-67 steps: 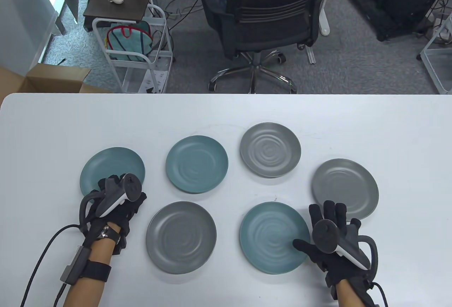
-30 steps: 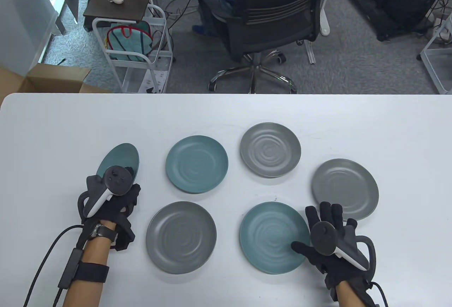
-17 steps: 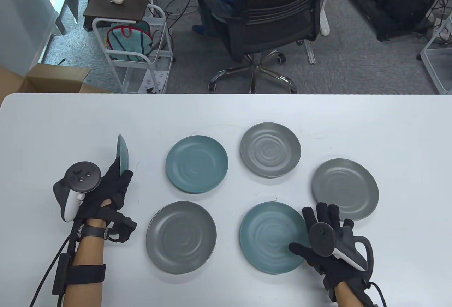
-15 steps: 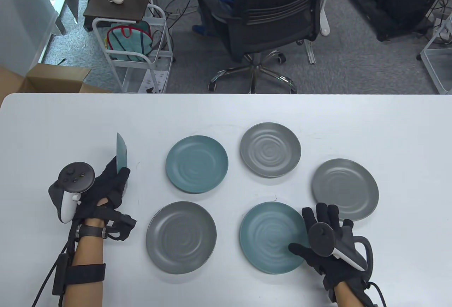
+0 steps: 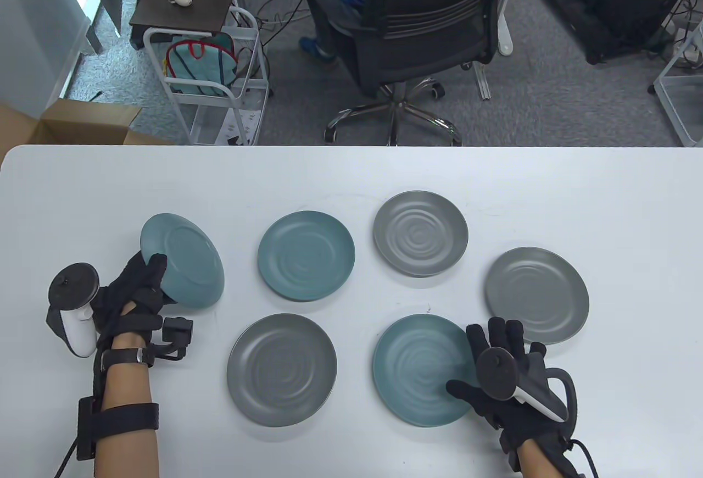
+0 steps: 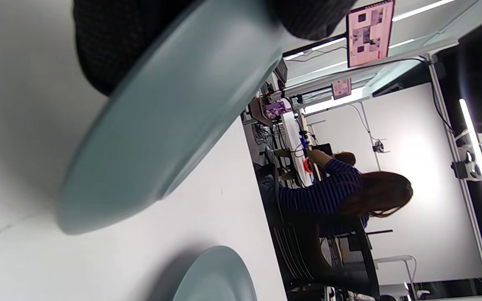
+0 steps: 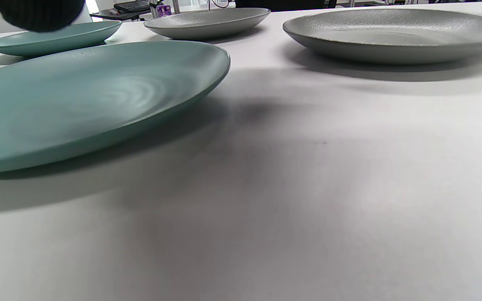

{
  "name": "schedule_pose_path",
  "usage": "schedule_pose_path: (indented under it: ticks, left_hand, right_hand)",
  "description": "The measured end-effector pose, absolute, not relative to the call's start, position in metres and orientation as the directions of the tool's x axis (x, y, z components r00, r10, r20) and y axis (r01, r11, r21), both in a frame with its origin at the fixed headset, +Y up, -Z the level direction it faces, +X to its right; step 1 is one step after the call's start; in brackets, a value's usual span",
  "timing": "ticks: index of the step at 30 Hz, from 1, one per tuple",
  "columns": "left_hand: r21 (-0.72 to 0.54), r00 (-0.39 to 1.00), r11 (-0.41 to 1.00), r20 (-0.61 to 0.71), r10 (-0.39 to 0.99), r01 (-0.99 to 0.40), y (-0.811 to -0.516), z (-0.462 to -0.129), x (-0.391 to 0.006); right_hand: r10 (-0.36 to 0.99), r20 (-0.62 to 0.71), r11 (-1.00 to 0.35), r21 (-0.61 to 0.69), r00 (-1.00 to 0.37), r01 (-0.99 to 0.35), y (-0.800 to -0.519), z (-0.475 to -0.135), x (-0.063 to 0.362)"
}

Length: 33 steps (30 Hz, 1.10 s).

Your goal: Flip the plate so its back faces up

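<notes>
My left hand (image 5: 144, 280) grips the rim of a teal plate (image 5: 184, 260) at the table's left. The plate is turned over, its back with the foot ring showing, tilted and raised at my hand's side. In the left wrist view the same plate (image 6: 170, 121) hangs above the white table with gloved fingers (image 6: 111, 46) on its edge. My right hand (image 5: 489, 368) lies spread, thumb on the right rim of a face-up teal plate (image 5: 420, 368) at the front. That plate fills the left of the right wrist view (image 7: 86, 100).
Face-up plates lie around: a teal one (image 5: 306, 255) at middle left, a grey one (image 5: 420, 233) behind the middle, a grey one (image 5: 536, 293) at right, a grey one (image 5: 282, 369) at front. An occupied office chair (image 5: 417, 22) stands beyond the table's far edge (image 5: 351, 147).
My left hand lifted the left teal plate by its rim, stood it on edge, then rolled it over so its back faces up. My right hand barely moved.
</notes>
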State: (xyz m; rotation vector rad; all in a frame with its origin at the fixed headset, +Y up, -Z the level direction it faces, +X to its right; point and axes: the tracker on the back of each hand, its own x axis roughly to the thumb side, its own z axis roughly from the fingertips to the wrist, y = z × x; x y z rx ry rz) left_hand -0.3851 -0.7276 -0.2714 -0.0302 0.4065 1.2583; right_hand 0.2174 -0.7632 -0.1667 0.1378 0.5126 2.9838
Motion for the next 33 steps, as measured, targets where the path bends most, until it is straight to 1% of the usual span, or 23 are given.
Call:
schedule_pose_path:
  ticks: [2, 6, 9, 14, 17, 23, 28, 33]
  left_hand:
    - [0.215, 0.226, 0.315, -0.355, 0.907, -0.925, -0.733, -0.270, -0.390]
    - [0.219, 0.243, 0.368, -0.445, 0.862, -0.904, -0.748, -0.267, -0.400]
    - [0.232, 0.218, 0.362, -0.478, 0.851, -0.903, -0.759, -0.264, -0.404]
    - [0.224, 0.236, 0.410, -0.544, 0.805, -0.884, -0.774, -0.260, -0.408]
    - [0.222, 0.225, 0.415, -0.574, 0.787, -0.882, -0.782, -0.258, -0.409]
    - [0.226, 0.215, 0.434, -0.620, 0.755, -0.872, -0.791, -0.254, -0.410]
    - [0.215, 0.249, 0.489, -0.651, 0.717, -0.845, -0.795, -0.253, -0.409]
    - [0.193, 0.304, 0.559, -0.676, 0.672, -0.807, -0.792, -0.254, -0.406]
  right_hand:
    - [0.125, 0.071, -0.936, 0.338, -0.990, -0.094, -0.763, -0.167, 0.217]
    - [0.129, 0.067, -0.935, 0.339, -0.989, -0.099, -0.763, -0.167, 0.216]
    - [0.135, 0.067, -0.935, 0.338, -0.989, -0.105, -0.763, -0.167, 0.215]
    - [0.133, 0.070, -0.938, 0.332, -0.989, -0.103, -0.762, -0.167, 0.215]
    - [0.133, 0.070, -0.938, 0.330, -0.989, -0.103, -0.762, -0.167, 0.215]
    - [0.139, 0.072, -0.938, 0.328, -0.988, -0.108, -0.762, -0.167, 0.215]
    - [0.143, 0.074, -0.940, 0.322, -0.987, -0.112, -0.761, -0.166, 0.216]
    - [0.144, 0.075, -0.941, 0.320, -0.987, -0.113, -0.761, -0.166, 0.217]
